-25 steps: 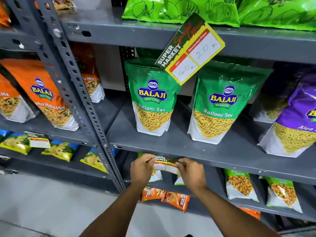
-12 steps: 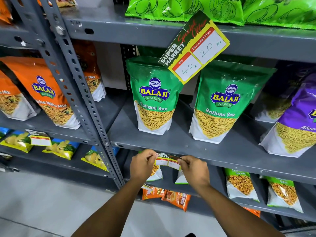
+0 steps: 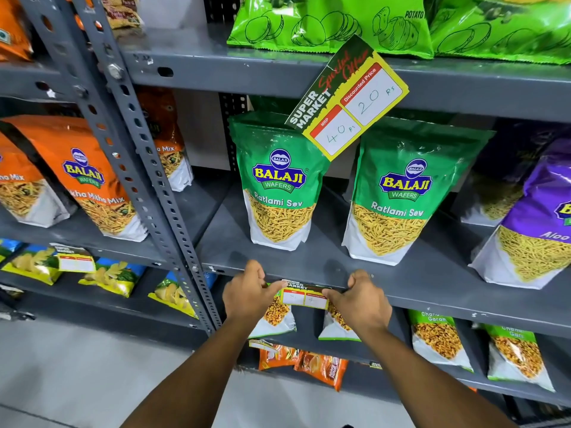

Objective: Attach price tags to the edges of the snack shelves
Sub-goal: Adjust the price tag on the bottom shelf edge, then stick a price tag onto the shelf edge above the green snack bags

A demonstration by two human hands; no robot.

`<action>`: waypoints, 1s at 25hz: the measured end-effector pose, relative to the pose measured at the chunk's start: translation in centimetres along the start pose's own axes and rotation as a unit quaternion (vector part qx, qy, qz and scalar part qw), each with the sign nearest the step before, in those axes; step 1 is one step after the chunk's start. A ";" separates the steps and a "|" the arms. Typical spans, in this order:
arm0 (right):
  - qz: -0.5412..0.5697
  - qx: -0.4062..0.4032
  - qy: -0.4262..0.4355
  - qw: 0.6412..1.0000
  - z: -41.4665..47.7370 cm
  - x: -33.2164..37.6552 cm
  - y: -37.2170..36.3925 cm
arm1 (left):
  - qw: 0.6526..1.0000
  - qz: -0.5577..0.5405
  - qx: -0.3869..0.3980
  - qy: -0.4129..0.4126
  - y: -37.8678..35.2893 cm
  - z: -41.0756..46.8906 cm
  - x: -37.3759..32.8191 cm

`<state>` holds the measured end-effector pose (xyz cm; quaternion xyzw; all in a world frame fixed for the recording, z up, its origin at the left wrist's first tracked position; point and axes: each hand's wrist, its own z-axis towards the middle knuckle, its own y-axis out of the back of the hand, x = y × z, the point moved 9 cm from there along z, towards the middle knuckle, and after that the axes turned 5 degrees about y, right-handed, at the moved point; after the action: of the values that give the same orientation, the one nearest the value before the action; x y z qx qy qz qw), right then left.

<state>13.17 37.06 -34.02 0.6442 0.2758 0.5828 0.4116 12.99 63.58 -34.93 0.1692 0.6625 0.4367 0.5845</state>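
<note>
A small price tag (image 3: 304, 295) with a dark top strip and two white boxes is held flat against the front edge of the grey middle shelf (image 3: 432, 299). My left hand (image 3: 247, 293) pinches its left end and my right hand (image 3: 360, 299) pinches its right end. Another, larger price tag (image 3: 347, 98) hangs tilted from the edge of the upper shelf (image 3: 216, 72), marked 40 and 20. A third price tag (image 3: 75, 261) sits on the left rack's shelf edge.
Two green Ratlami Sev bags (image 3: 278, 183) stand on the middle shelf, with a purple bag (image 3: 537, 217) at right. Orange bags (image 3: 89, 177) fill the left rack. A perforated grey upright (image 3: 148, 168) divides the racks. Small green packets (image 3: 438, 338) lie below. Grey floor (image 3: 77, 375) lies below left.
Both hands have lifted the small tag from below the shelf lip up onto the front edge of the middle shelf and spread apart along it.
</note>
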 end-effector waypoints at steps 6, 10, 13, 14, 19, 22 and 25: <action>0.068 0.124 0.035 0.989 1.1 0.9 -0.4 | 0.996 0.057 0.070 -0.027 0.4 0.4 -1.0; 0.163 0.215 0.160 0.950 -0.7 3.8 2.4 | 0.978 -0.149 0.142 -0.037 2.3 1.0 -2.9; 0.230 0.081 0.245 0.938 -1.4 8.4 9.8 | 0.922 -0.367 0.111 -0.057 7.2 1.2 -8.2; 0.240 0.018 0.274 0.931 -1.8 10.2 13.0 | 0.900 -0.419 0.109 -0.051 8.7 1.1 -10.1; 0.158 -0.347 0.464 0.799 -6.8 18.1 27.5 | 0.810 -0.580 0.040 -0.072 15.0 0.8 -17.7; 0.079 -0.391 0.503 0.767 -6.6 21.8 30.3 | 0.792 -0.603 0.037 -0.090 15.7 0.6 -20.4; 0.009 -0.340 0.475 0.812 -4.1 24.9 30.2 | 0.771 -0.632 0.016 -0.076 15.8 0.9 -21.1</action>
<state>9.64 43.35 4.70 0.1091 0.2154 0.8763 0.4170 14.79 57.27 -9.33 -0.2462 0.5805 -0.0562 0.7741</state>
